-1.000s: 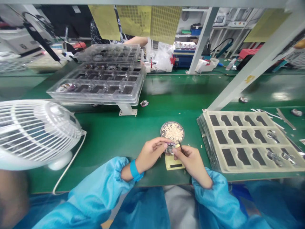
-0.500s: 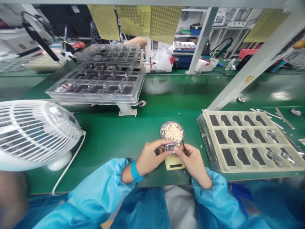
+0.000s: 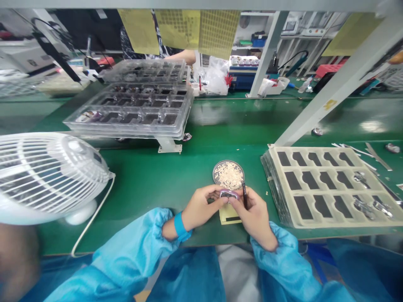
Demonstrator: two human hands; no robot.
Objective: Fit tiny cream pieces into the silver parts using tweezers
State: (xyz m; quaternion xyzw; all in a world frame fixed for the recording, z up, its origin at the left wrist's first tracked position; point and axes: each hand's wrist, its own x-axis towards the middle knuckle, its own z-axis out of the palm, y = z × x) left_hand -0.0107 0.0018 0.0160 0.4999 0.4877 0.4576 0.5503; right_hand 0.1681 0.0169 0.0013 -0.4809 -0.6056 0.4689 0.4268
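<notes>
Over the worker's head, I see the left hand [image 3: 201, 205] and right hand [image 3: 256, 214] pinching a small purple-rimmed case [image 3: 229, 193] between thumbs and fingers, near the dish [image 3: 214, 172] of pale bits [image 3: 229, 174]. The right fingers also hold a dark stick tool [image 3: 244, 195]. I'd judge this case is mid-work, not yet set down. Three shiny metal pieces [image 3: 362, 207] lie in the cream tray [image 3: 330, 223] at right; how many pieces are finished, I can't tell. Yellow sheets [image 3: 178, 29] hang far off, their print too blurred to read; I make out no brand.
</notes>
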